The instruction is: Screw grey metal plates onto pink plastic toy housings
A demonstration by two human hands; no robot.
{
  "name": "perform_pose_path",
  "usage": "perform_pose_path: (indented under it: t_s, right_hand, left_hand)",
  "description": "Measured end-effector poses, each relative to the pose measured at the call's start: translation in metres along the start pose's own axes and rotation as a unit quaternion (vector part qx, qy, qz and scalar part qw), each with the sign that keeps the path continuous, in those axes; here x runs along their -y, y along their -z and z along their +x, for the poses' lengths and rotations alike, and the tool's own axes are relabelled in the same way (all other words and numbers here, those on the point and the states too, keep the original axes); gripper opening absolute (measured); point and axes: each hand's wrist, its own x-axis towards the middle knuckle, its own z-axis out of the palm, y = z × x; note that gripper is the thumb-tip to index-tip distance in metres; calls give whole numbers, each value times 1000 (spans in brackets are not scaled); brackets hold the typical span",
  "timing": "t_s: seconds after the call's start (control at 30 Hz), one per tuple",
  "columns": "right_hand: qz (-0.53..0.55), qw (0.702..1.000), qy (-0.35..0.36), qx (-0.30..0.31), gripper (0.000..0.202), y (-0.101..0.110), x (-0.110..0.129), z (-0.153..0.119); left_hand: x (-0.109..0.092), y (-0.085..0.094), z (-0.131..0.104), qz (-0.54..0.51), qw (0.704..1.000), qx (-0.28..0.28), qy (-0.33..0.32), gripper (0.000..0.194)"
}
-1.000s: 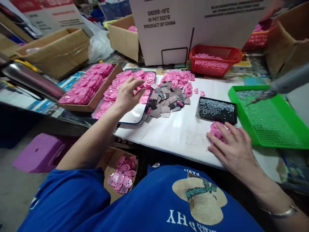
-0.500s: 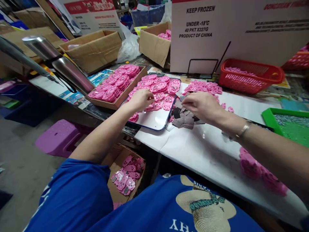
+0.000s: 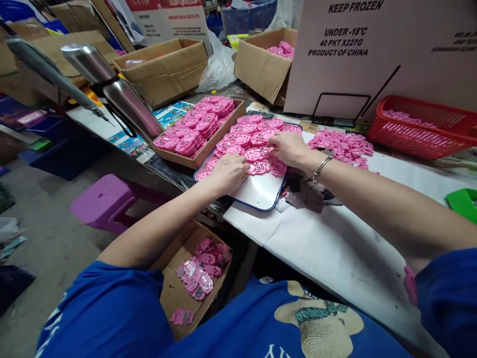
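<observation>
A white tray (image 3: 257, 194) with a blue rim holds rows of pink plastic pieces (image 3: 242, 139) with small face-like details. My left hand (image 3: 231, 174) is over the tray's near left part, its fingers curled down beside the pieces. Over the tray's right side, my right hand (image 3: 290, 147) has its fingers bent and pressed together among the pink pieces. Whatever lies under either set of fingertips is hidden. Thin grey pieces (image 3: 307, 196) are heaped right of the tray, partly below my right wrist. Behind them spreads a pile of small pink parts (image 3: 343, 144).
Left of the tray stands a shallow carton (image 3: 194, 161) of stacked pink pieces. A steel flask (image 3: 126, 104) and a grey pen-like tool (image 3: 55, 74) lean nearby. A red basket (image 3: 421, 144) sits back right, a green tray (image 3: 462, 204) farther right. Below are a carton (image 3: 167, 293) and purple stool (image 3: 100, 199).
My right hand has moved left from the grey heap onto the pink pieces in the tray. My left hand has come nearer to the tray's front. The view has swung left.
</observation>
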Motion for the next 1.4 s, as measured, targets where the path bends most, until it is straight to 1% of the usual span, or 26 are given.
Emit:
perform_pose_path:
  t_s: [0.1, 0.17, 0.3, 0.4, 0.5, 0.67, 0.77, 0.9, 1.0, 1.1, 1.2, 1.3, 1.33, 1.4]
  right_hand:
    - [-14, 999, 30, 31, 41, -3, -4, 8]
    - [-24, 998, 37, 46, 45, -5, -5, 11]
    - [-35, 997, 46, 51, 48, -7, -5, 11]
    - [-41, 997, 49, 53, 53, -6, -5, 12]
    - [-47, 996, 48, 67, 53, -4, -3, 13]
    - [-39, 995, 40, 88, 50, 2, 1, 12]
    - [-21, 995, 32, 94, 51, 4, 2, 11]
    - [9, 997, 19, 80, 53, 5, -1, 10]
    - [33, 998, 7, 60, 54, 11, -3, 2]
    - [53, 998, -22, 39, 56, 27, -8, -19]
    - [76, 995, -66, -3, 49, 50, -17, -59]
    - [98, 989, -111, -28, 52, 67, -25, -121]
    - [100, 986, -132, -27, 53, 69, -27, -145]
    - [100, 975, -196, -17, 52, 67, -27, -196]
  left_hand:
    - [-1, 0, 0, 3, 1000, 1, -10, 24]
    - [-2, 0, 0, 1, 1000, 3, -25, 24]
    - [-6, 0, -2, -3, 999, -2, -41, 20]
    - [-9, 2, -4, -6, 999, -9, -40, 19]
    - [-13, 7, -7, -8, 999, -14, -36, 17]
    - [-19, 21, -15, 14, 999, -26, -31, 18]
    - [-21, 30, -22, 35, 998, -45, -26, 16]
    - [-21, 46, -37, 58, 995, -85, -13, 21]
    - [-24, 60, -50, 69, 992, -107, -6, 24]
    - [-35, 73, -62, 67, 989, -134, -13, 25]
    - [-58, 78, -65, 53, 985, -159, -35, 25]
    - [-93, 75, -63, -5, 982, -179, -58, 25]
    - [-107, 73, -61, -30, 981, -183, -64, 25]
    - [-135, 66, -57, -64, 982, -165, -70, 24]
